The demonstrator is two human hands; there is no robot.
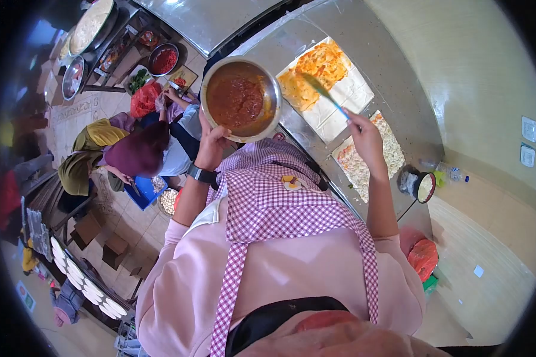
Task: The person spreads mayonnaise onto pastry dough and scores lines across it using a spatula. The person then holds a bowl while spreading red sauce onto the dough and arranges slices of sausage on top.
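Note:
My left hand (211,141) is closed on the rim and side of a metal bowl (274,89) that holds red-brown sauce (235,101). In my right hand (365,138) is a spatula (321,90) with a blue handle, its fingers wrapped round the grip. The spatula's blade lies over a pale sheet of dough (342,104), partly covered with an orange spread (318,65). I cannot tell whether the blade touches it. Nearer my right forearm, a second sheet (372,157) is covered with a whitish chopped topping.
Both sheets lie on a metal table (408,101) beside the wall. A small bowl of pale food (424,187) and a plastic bottle (455,174) stand near its corner. At left, people (140,149) work on the floor around a red bowl (164,59), a blue tray (143,193) and cardboard boxes (88,229).

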